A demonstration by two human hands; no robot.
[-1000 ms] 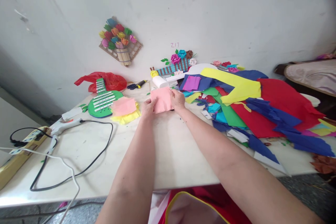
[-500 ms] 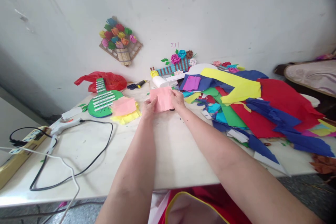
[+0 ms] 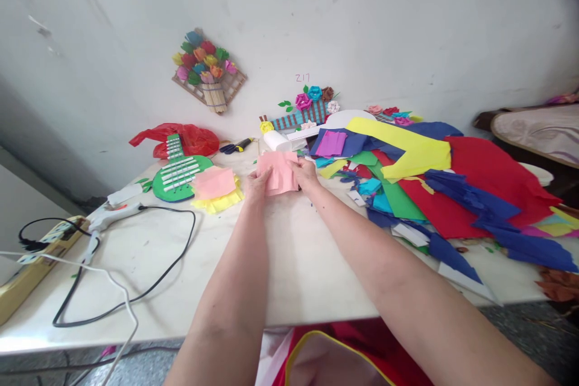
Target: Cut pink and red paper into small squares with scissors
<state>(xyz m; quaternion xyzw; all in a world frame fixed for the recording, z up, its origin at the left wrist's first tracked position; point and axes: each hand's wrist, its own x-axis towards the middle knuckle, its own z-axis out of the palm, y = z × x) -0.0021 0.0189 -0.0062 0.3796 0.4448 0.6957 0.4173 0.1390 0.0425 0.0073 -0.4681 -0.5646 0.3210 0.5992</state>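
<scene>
Between my two hands, a square of pink crepe paper [image 3: 278, 175] is held up above the table. My left hand [image 3: 257, 184] pinches its left edge, thumb on the near face. At the right edge my right hand [image 3: 306, 174] grips it the same way. The sheet looks slightly wrinkled down its middle. Left of my left hand lie another pink paper square [image 3: 214, 182] and yellow crepe paper [image 3: 219, 202] under it, beside a green guitar-shaped craft [image 3: 178, 184] with white strips. Behind the held sheet stands a white roll [image 3: 276, 141].
A glue gun [image 3: 115, 217] with its black cord and a power strip [image 3: 43, 262] lie at left. Dark-handled scissors [image 3: 235, 146] and a red plastic bag [image 3: 194, 140] sit at the back. Red paper [image 3: 488, 187] and many coloured scraps cover the table's right side.
The pink paper in my hands has become a little more wrinkled and tilted slightly, with small shifts of my fingers. Nothing else has visibly moved.
</scene>
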